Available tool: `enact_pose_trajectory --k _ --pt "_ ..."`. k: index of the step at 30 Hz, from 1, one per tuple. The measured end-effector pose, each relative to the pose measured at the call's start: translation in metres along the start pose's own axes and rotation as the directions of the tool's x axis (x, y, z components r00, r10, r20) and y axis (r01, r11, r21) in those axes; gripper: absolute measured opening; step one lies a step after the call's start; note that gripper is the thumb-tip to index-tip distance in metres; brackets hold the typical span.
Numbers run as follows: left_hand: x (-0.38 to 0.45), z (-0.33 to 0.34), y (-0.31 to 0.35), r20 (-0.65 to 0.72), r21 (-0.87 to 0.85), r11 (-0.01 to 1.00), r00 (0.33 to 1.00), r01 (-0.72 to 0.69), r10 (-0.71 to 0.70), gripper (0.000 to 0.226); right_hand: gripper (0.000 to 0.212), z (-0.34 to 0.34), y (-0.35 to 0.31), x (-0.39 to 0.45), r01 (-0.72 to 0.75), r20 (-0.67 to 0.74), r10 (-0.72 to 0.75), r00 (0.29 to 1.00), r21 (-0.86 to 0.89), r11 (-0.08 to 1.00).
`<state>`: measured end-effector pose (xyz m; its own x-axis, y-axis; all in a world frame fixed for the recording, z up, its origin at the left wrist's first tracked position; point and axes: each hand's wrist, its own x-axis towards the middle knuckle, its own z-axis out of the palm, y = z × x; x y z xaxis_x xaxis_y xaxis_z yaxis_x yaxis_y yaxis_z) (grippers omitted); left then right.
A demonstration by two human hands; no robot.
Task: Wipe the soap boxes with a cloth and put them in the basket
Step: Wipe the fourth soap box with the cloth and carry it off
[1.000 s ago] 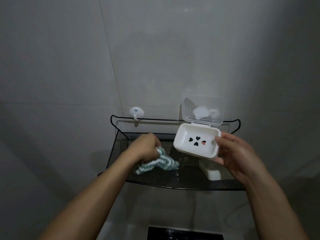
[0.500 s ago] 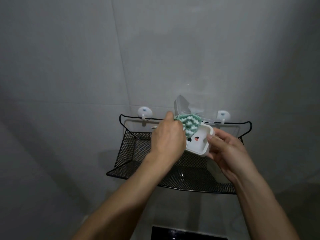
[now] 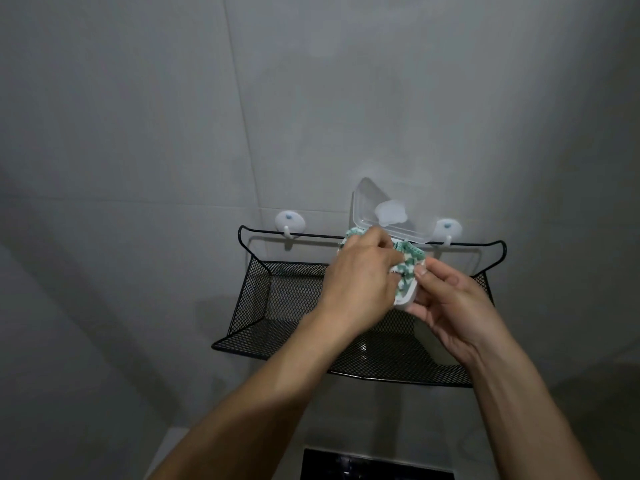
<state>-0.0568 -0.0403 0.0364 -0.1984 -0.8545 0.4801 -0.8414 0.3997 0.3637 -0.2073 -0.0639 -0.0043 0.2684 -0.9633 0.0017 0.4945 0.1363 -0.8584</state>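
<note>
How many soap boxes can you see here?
2. One white soap box with its clear lid open is held in the right hand above the mesh basket. A second white box lies in the basket, mostly hidden behind that hand.

Dim, grey, low-contrast view. Soft light from above; corners darken towards 7 and 5 o'clock. Faint shadow on wall (image 3: 221, 317). Wide-angle bending at edges; slight softness overall.

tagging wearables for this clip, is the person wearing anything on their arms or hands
No. Both forearms are bare up to the frame's lower edge: no sleeves, watch or bracelet. The left hand and right hand are ungloved, with no rings visible on the fingers; the nails look short and unpainted.
</note>
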Motion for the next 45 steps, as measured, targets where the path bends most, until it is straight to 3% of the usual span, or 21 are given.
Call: enact_pose_trajectory --k 6,9,14,17,20,26,32,35,39,45 --pt "-0.003 -0.007 -0.005 -0.154 0.299 0.950 0.987 0.084 -0.039 0.022 0.032 -0.001 -0.001 0.002 0.015 -0.007 -0.015 1.000 0.008 1.000" --pt "-0.002 -0.009 -0.005 -0.211 0.370 0.918 0.975 0.144 -0.068 0.021 0.033 0.003 0.000 0.002 0.020 -0.007 -0.020 1.000 0.007 1.000" --pt "-0.002 -0.004 0.001 -0.128 0.207 0.966 0.983 0.156 -0.131 0.021 0.031 0.008 0.001 0.003 0.025 -0.001 -0.025 1.000 -0.021 0.999" --pt "-0.004 -0.002 0.006 -0.049 0.073 0.994 0.995 0.087 -0.083 0.030 0.024 0.007 0.001 0.003 0.017 0.001 -0.017 1.000 -0.037 0.999" --pt "-0.007 -0.005 0.012 -0.054 -0.061 0.998 0.998 0.019 -0.022 0.039 0.026 0.004 0.001 0.002 0.010 0.011 -0.010 1.000 -0.026 1.000" --pt "-0.008 -0.006 0.012 -0.086 0.072 0.995 0.993 -0.072 0.078 0.027 0.025 0.006 -0.002 -0.001 0.020 0.048 -0.018 0.999 -0.031 0.999" --pt "-0.003 -0.008 0.006 -0.171 0.108 0.990 0.983 0.087 -0.068 0.019 0.032 0.008 -0.002 -0.002 0.014 0.075 -0.011 0.997 -0.032 0.999" --pt "-0.002 -0.007 0.014 -0.178 0.158 0.985 0.983 0.076 -0.048 0.019 0.026 0.010 -0.002 0.000 0.031 0.062 -0.028 0.998 -0.040 0.999" --pt "-0.003 -0.008 0.015 -0.064 0.009 0.999 0.997 0.033 -0.032 0.028 0.028 0.006 -0.009 0.001 0.037 0.045 -0.036 0.998 -0.028 0.999" --pt "-0.007 -0.014 0.007 0.133 -0.043 0.998 0.989 -0.052 0.058 0.033 0.029 -0.002 -0.014 -0.003 0.046 -0.022 -0.047 0.999 -0.031 0.998"
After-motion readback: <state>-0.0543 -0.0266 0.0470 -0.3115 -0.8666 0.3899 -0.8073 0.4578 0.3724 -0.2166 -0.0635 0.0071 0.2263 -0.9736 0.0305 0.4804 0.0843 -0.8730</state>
